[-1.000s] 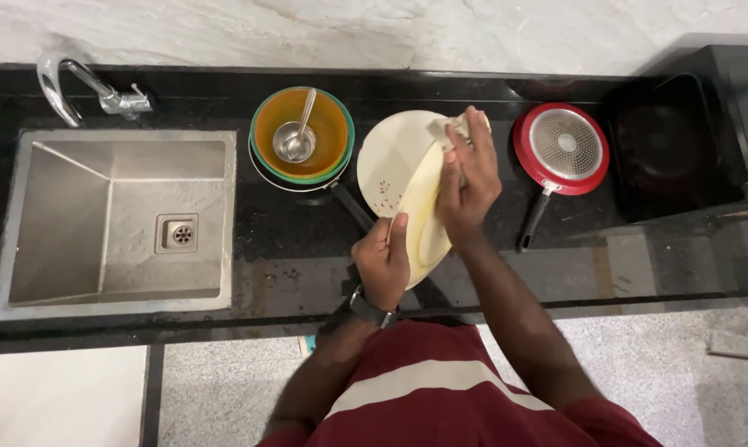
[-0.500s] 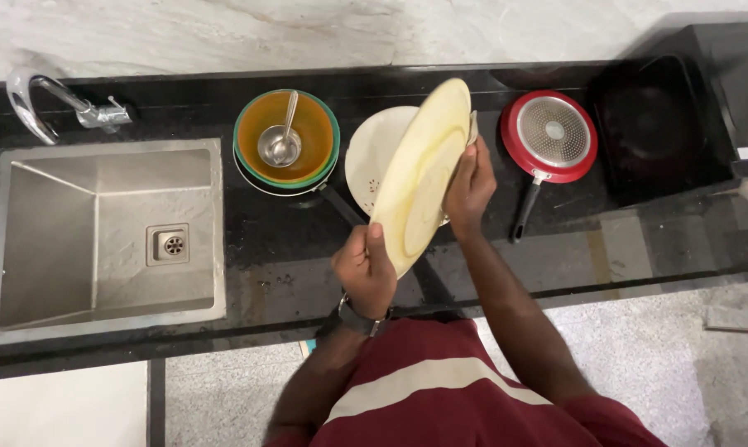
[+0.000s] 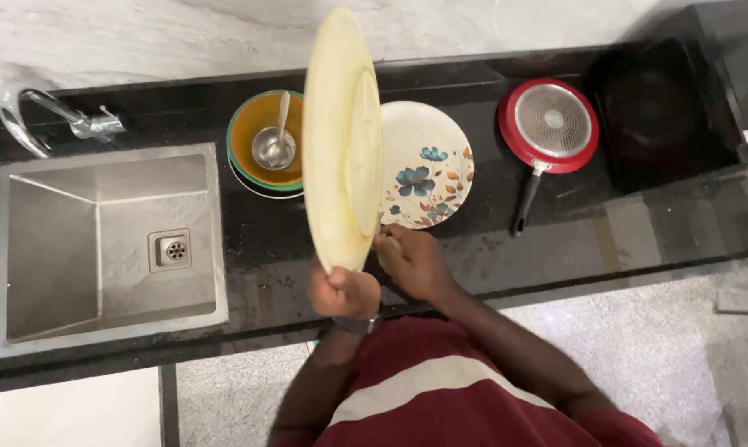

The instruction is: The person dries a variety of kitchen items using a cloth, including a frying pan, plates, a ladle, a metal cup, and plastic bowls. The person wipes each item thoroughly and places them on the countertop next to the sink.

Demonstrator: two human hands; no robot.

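A cream plate (image 3: 341,141) stands on edge in the air, close to the camera, its underside facing right. My left hand (image 3: 343,292) grips its lower rim. Beside that, my right hand (image 3: 411,261) touches the same lower rim, fingers curled against it. Behind the raised plate, a cream plate with blue and orange flowers (image 3: 428,175) lies flat on the black counter (image 3: 258,240). Stacked orange and green bowls (image 3: 262,153), with a steel ladle (image 3: 275,147) inside, sit just left of the raised plate.
A steel sink (image 3: 101,248) with a drain is set into the counter at left, a curved tap (image 3: 39,120) behind it. A red frying pan (image 3: 549,128) lies upside down at right, next to a black cooktop (image 3: 659,108). Grey speckled floor lies below.
The cream plate has been lifted off the flowered plate and raised toward the camera, turning upright. My right hand slid from its upper edge down to the lower rim.
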